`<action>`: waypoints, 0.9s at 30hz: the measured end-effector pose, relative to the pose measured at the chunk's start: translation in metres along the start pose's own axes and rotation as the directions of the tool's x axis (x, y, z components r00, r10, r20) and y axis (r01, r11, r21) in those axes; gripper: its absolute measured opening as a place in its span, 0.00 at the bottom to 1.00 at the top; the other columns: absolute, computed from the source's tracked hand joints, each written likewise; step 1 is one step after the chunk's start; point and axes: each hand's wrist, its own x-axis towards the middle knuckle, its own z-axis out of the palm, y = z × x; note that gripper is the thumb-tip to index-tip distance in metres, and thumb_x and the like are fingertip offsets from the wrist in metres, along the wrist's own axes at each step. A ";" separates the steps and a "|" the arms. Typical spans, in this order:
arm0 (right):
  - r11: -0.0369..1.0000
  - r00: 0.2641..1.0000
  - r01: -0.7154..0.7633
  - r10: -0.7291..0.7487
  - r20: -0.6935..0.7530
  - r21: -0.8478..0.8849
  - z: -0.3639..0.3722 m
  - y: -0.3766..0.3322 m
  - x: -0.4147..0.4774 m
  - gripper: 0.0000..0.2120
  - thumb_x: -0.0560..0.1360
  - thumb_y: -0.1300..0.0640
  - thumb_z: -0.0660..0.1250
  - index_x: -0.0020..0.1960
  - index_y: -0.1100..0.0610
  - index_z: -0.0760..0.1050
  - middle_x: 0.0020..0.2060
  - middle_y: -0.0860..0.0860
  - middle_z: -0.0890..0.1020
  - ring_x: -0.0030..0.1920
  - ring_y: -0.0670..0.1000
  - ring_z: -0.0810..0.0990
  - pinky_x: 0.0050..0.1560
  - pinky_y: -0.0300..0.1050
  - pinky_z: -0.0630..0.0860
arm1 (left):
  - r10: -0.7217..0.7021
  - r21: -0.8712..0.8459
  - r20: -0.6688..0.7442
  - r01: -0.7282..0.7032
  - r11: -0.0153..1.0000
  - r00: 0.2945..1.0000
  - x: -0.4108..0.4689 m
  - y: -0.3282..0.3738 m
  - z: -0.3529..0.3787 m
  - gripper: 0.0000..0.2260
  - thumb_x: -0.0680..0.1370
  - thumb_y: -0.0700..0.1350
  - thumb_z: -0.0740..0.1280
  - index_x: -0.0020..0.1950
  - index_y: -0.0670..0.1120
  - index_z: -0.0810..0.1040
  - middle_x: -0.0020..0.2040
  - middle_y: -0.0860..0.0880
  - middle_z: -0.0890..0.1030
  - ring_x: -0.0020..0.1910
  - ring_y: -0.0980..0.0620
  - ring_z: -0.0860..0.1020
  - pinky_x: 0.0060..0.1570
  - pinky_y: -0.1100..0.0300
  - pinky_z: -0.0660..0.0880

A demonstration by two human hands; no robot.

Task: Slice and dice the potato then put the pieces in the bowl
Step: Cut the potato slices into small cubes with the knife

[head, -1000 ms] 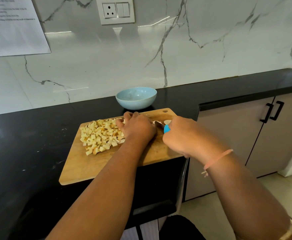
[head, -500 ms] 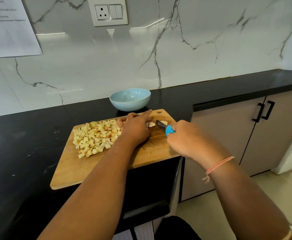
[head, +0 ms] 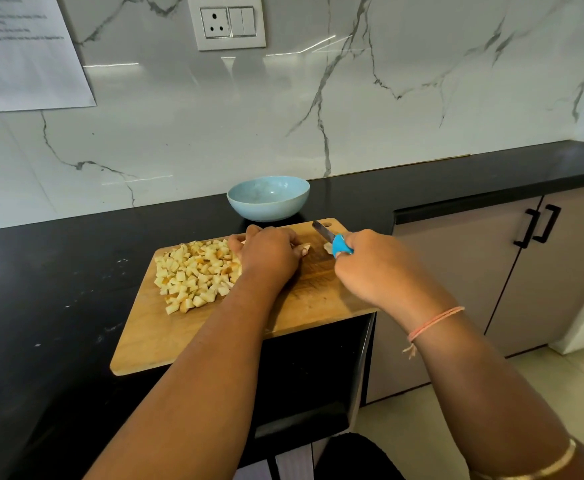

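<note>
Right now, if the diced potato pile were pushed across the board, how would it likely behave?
The diced potato is a loose heap of small cubes, so it would probably spread rather than move as one. Flat faces suggest sliding, not rolling. The cutting board shows no raised rim, so strays could drop onto the counter.

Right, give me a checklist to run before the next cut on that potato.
1. Knife gripped: right hand holds the blue handle. Ok.
2. Blade clear of left hand: it points toward the board's far corner, apart from the hand. Ok.
3. Potato piece held: left hand's fingers curl over it. Ok.
4. Amount left to cut: mostly hidden under the hand. Cannot tell.
5. Diced pile out of the way: left of the hand. Ok.
6. Bowl ready: empty, behind the cutting board. Ok.
</note>
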 end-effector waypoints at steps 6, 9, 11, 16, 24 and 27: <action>1.000 1.000 0.016 -0.015 -0.025 0.026 0.003 0.003 -0.003 0.19 0.80 0.54 0.57 0.70 0.52 0.67 0.40 0.47 0.72 0.46 0.50 0.76 0.49 0.46 0.76 | -0.048 0.049 0.021 0.047 0.998 0.999 -0.002 0.001 -0.004 0.09 0.80 0.52 0.63 0.57 0.58 0.80 0.58 0.53 0.78 0.66 0.47 0.66 0.66 0.45 0.55; 0.999 0.999 0.032 -0.032 -0.004 0.031 0.006 0.001 -0.007 0.18 0.80 0.54 0.57 0.69 0.52 0.68 0.38 0.45 0.69 0.45 0.49 0.75 0.48 0.44 0.75 | -0.065 0.046 0.026 0.064 0.997 0.998 -0.001 0.000 -0.002 0.08 0.80 0.51 0.63 0.56 0.58 0.80 0.58 0.53 0.78 0.66 0.47 0.66 0.66 0.46 0.55; 0.999 0.999 0.032 -0.032 0.015 0.037 0.010 0.000 -0.009 0.17 0.80 0.53 0.57 0.68 0.53 0.68 0.37 0.44 0.68 0.45 0.49 0.74 0.47 0.42 0.73 | -0.083 0.015 0.019 0.083 0.996 0.996 0.001 0.000 -0.001 0.08 0.80 0.51 0.63 0.55 0.57 0.81 0.57 0.53 0.79 0.65 0.47 0.68 0.66 0.46 0.56; 0.999 0.999 0.001 -0.003 0.051 0.037 0.018 -0.005 -0.010 0.17 0.80 0.54 0.56 0.69 0.54 0.67 0.37 0.45 0.67 0.44 0.48 0.72 0.46 0.41 0.72 | -0.115 -0.028 0.001 0.115 0.993 0.993 0.003 -0.002 0.004 0.09 0.79 0.52 0.64 0.55 0.57 0.81 0.56 0.53 0.80 0.64 0.48 0.70 0.67 0.45 0.57; 0.998 0.997 -0.034 0.030 0.073 0.054 0.028 -0.014 -0.002 0.13 0.79 0.54 0.57 0.62 0.55 0.71 0.40 0.47 0.72 0.48 0.50 0.75 0.54 0.48 0.77 | -0.138 -0.014 -0.033 0.137 0.990 0.990 0.003 0.001 0.004 0.08 0.77 0.50 0.63 0.49 0.54 0.82 0.49 0.52 0.80 0.61 0.49 0.71 0.66 0.45 0.56; 0.999 0.997 -0.002 -0.001 0.077 0.036 0.026 -0.011 -0.016 0.13 0.79 0.55 0.57 0.62 0.55 0.70 0.37 0.45 0.70 0.43 0.48 0.75 0.51 0.47 0.77 | -0.138 -0.020 -0.051 0.137 0.990 0.989 0.001 0.003 0.005 0.07 0.75 0.48 0.63 0.43 0.50 0.81 0.45 0.51 0.80 0.57 0.48 0.72 0.65 0.45 0.57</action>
